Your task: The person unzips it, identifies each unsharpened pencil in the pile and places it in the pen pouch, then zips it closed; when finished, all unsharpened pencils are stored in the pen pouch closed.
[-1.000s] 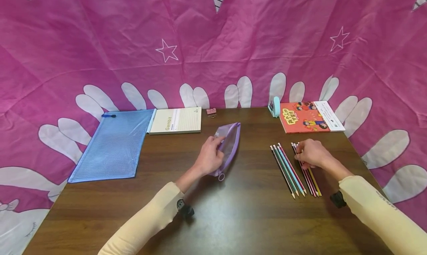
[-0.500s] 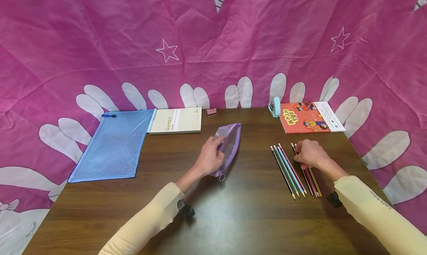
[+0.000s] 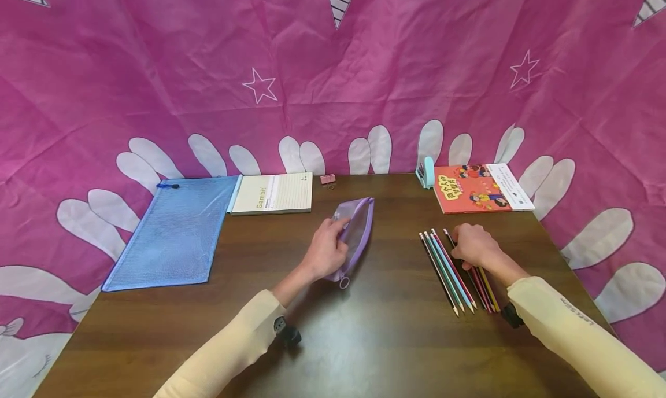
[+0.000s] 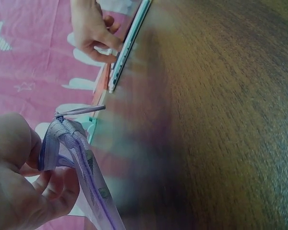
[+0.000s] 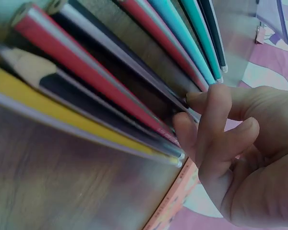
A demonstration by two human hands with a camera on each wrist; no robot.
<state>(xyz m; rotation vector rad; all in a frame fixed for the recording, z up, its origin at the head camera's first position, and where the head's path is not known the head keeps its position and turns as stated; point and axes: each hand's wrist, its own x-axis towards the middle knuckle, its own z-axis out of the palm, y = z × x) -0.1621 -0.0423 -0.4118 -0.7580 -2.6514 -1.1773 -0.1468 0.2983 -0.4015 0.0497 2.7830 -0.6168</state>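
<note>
My left hand [image 3: 325, 250] grips one side of a purple mesh zip pouch [image 3: 361, 236], whose mouth gapes toward the right. Fingers and thumb bend round its edge in the left wrist view. On the right, my right hand [image 3: 476, 249] is over a group of pencils. Between thumb and finger it pinches a black pencil [image 5: 120, 57] near its eraser end. Beside that lie a red pencil [image 5: 81, 67], another dark pencil and a yellow pencil [image 5: 77, 120]. Left of them, several pencils lie side by side, a light blue pencil [image 5: 180, 36] and a green pencil [image 5: 201, 38] among them.
A blue mesh zip bag [image 3: 171, 236] lies at the left, with a notepad [image 3: 273, 193] next to it. A pink binder clip [image 3: 328, 179], a mint-coloured stapler-like item [image 3: 428, 173] and a red picture book [image 3: 470, 191] line the table's back edge, before a pink curtain.
My right hand has shifted left, and the black pencil's eraser end now stands apart from its group, closer to the left row. My left hand and the pouch have stayed put.
</note>
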